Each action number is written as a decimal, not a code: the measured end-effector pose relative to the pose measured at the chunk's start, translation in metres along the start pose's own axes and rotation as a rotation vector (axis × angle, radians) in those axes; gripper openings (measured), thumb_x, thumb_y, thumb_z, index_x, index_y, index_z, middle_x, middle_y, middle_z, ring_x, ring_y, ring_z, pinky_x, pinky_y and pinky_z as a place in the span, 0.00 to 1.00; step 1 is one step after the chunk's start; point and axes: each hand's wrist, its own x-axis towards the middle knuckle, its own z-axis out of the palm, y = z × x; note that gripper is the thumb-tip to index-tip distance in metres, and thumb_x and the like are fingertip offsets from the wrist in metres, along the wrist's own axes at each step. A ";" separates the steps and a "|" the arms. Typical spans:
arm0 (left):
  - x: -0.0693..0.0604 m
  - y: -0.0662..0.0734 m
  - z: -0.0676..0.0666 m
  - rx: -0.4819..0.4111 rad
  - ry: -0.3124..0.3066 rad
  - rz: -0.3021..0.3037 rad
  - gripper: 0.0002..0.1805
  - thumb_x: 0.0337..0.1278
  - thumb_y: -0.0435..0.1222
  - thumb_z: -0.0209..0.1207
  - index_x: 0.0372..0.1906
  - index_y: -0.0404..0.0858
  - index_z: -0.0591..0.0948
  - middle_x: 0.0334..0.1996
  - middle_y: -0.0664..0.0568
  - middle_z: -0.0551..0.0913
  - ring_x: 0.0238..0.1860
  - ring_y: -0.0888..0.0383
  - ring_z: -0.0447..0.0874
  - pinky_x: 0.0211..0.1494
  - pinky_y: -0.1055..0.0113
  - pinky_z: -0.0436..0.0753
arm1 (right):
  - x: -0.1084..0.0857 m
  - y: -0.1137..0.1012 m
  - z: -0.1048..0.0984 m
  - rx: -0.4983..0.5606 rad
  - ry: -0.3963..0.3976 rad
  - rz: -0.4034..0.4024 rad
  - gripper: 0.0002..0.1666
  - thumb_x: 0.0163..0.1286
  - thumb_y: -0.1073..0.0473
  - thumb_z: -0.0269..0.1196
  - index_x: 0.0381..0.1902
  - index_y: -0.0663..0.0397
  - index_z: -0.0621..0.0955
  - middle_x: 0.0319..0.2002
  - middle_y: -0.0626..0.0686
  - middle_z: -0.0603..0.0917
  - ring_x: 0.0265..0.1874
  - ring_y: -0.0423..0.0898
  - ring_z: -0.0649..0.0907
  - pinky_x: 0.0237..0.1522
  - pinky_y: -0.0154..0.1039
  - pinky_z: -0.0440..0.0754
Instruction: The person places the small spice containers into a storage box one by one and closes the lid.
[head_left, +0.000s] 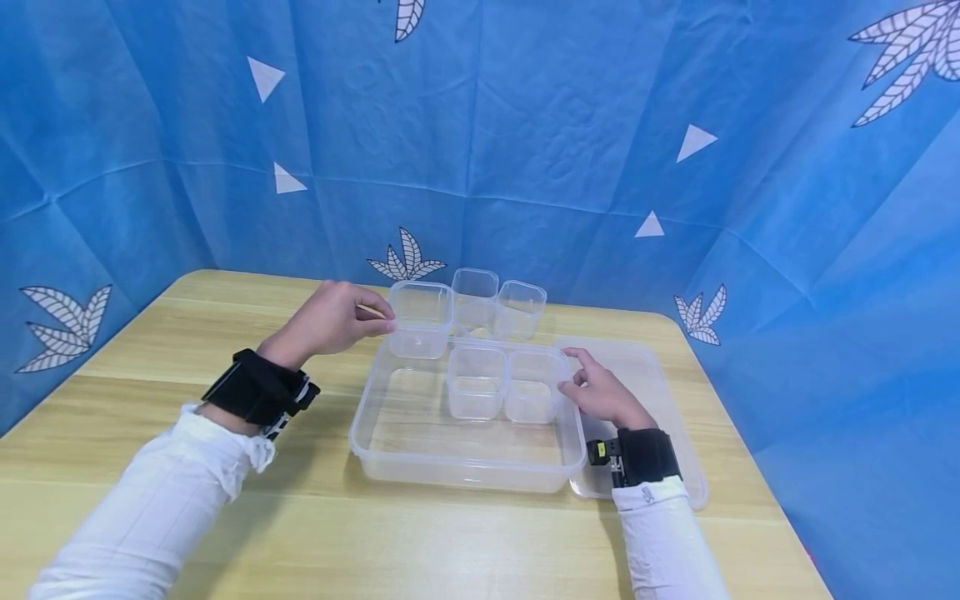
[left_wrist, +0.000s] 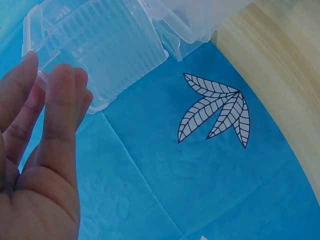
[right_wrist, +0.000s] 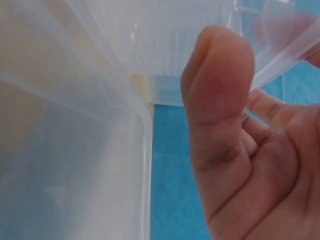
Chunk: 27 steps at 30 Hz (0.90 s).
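Observation:
My left hand [head_left: 330, 321] pinches the right-facing rim side of a clear square cup [head_left: 420, 319] between thumb and fingers, over the back left corner of a large clear box [head_left: 468, 473]. The same cup [left_wrist: 100, 50] fills the upper left of the left wrist view. Two similar cups, one [head_left: 477, 383] beside the other [head_left: 531, 387], stand inside the box at its back right. My right hand [head_left: 600, 390] has thumb and index finger at the right-hand cup's outer side. In the right wrist view, a fingertip shows through clear plastic behind the thumb [right_wrist: 217, 90].
Two more clear cups, one [head_left: 475, 296] left of the other [head_left: 520, 307], stand behind the box. A flat clear lid [head_left: 678, 450] lies to its right, partly under my right forearm. Blue patterned cloth [head_left: 555, 167] hangs behind the wooden table [head_left: 300, 533].

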 end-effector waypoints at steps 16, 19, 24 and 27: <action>-0.006 0.001 0.004 0.003 -0.023 -0.020 0.04 0.59 0.34 0.66 0.36 0.37 0.88 0.34 0.50 0.87 0.33 0.55 0.86 0.37 0.58 0.83 | -0.001 0.001 0.001 0.011 0.000 0.008 0.35 0.72 0.59 0.55 0.73 0.54 0.57 0.36 0.59 0.77 0.23 0.49 0.75 0.27 0.41 0.75; -0.007 0.000 0.004 0.001 -0.024 -0.024 0.05 0.59 0.35 0.66 0.36 0.38 0.88 0.34 0.50 0.87 0.33 0.54 0.87 0.37 0.58 0.83 | -0.001 0.001 0.000 0.010 -0.006 0.003 0.36 0.72 0.59 0.55 0.73 0.55 0.56 0.36 0.60 0.77 0.24 0.49 0.76 0.28 0.41 0.75; -0.010 0.001 0.004 -0.016 -0.024 -0.034 0.04 0.58 0.35 0.66 0.36 0.38 0.88 0.35 0.50 0.87 0.34 0.53 0.87 0.39 0.57 0.84 | 0.000 0.001 0.000 0.001 -0.007 0.005 0.36 0.72 0.58 0.55 0.73 0.54 0.56 0.37 0.60 0.78 0.24 0.50 0.76 0.29 0.41 0.76; -0.012 0.001 0.005 -0.028 -0.030 -0.038 0.05 0.58 0.35 0.66 0.36 0.38 0.88 0.35 0.50 0.87 0.35 0.53 0.87 0.40 0.56 0.84 | 0.000 0.001 0.000 0.000 -0.006 0.005 0.36 0.72 0.58 0.55 0.73 0.53 0.57 0.37 0.60 0.78 0.24 0.50 0.76 0.29 0.41 0.76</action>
